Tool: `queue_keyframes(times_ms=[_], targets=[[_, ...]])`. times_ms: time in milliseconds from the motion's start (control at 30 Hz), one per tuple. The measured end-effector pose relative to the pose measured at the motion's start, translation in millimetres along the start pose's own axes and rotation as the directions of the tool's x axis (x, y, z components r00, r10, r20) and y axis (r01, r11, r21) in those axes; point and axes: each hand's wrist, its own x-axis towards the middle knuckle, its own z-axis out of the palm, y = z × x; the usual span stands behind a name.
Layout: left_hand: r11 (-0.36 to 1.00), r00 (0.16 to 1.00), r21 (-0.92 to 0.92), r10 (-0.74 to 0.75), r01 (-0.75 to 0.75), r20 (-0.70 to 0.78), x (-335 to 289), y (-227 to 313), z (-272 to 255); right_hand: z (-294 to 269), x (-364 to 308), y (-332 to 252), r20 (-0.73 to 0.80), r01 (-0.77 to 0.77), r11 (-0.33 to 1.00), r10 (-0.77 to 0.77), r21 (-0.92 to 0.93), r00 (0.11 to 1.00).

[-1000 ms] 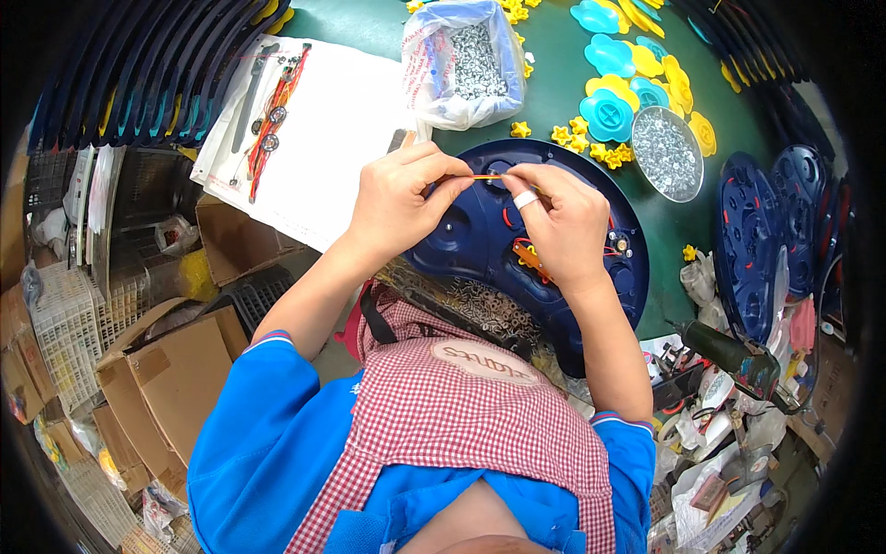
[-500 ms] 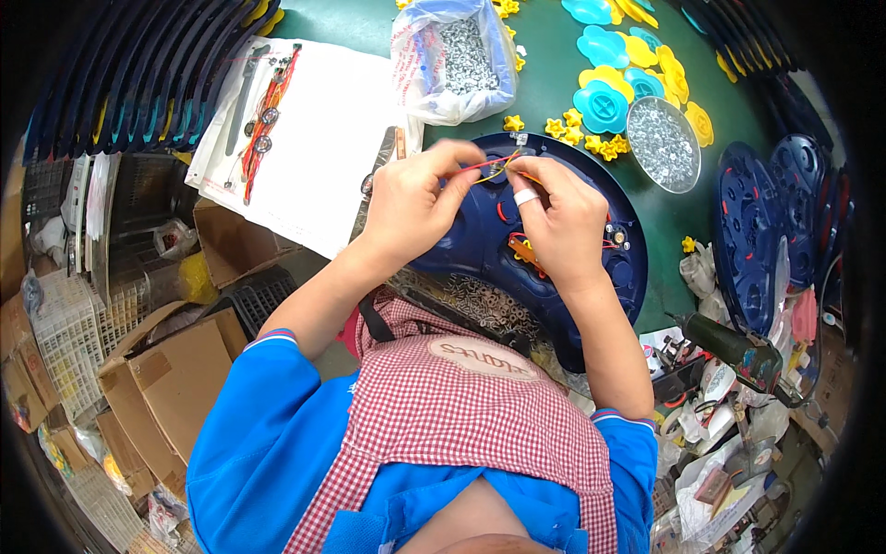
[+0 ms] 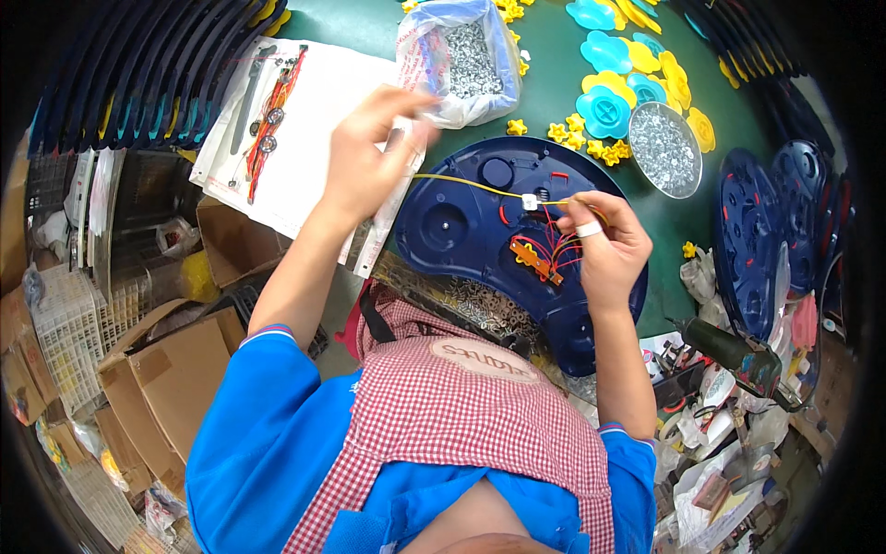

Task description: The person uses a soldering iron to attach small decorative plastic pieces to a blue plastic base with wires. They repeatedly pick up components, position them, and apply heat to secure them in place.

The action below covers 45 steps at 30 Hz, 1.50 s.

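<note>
My left hand (image 3: 371, 157) is blurred, its fingers loosely curled beside one end of the yellow wire (image 3: 480, 186); I cannot tell whether they grip it. My right hand (image 3: 611, 245), wearing a white band (image 3: 588, 229), pinches the wire's other stretch between thumb and fingertips. The wire spans above the dark blue plastic shell (image 3: 446, 249), a small white block (image 3: 530, 201) along its line. An orange board (image 3: 535, 261) with red wires sits in the shell.

My green table (image 3: 554, 85) carries a blue shell (image 3: 494, 231) near me, white paper (image 3: 341, 102) left. Yellow and turquoise flower shapes (image 3: 606, 113) lie far right.
</note>
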Motion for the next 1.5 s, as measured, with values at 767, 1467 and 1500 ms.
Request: queue_keyframes(times_ms=[767,1467,1500], targets=[[0.842,0.941,0.455,0.164,-0.290,0.296,-55.0,-0.8,-26.5,-86.3,-21.4,0.3,-0.154,0.014,0.420,-0.363,-0.907,0.919],[0.416,0.678,0.678,0.717,-0.606,0.166,-25.2,44.0,-72.2,-92.0,21.3,-50.0,-0.164,0.180,0.918,-0.250,-0.353,0.954],[0.411,0.699,0.753,0.709,-0.514,0.091,-13.9,45.8,-92.2,-81.9,18.1,-67.2,-0.184,0.126,0.968,-0.168,-0.218,0.968]])
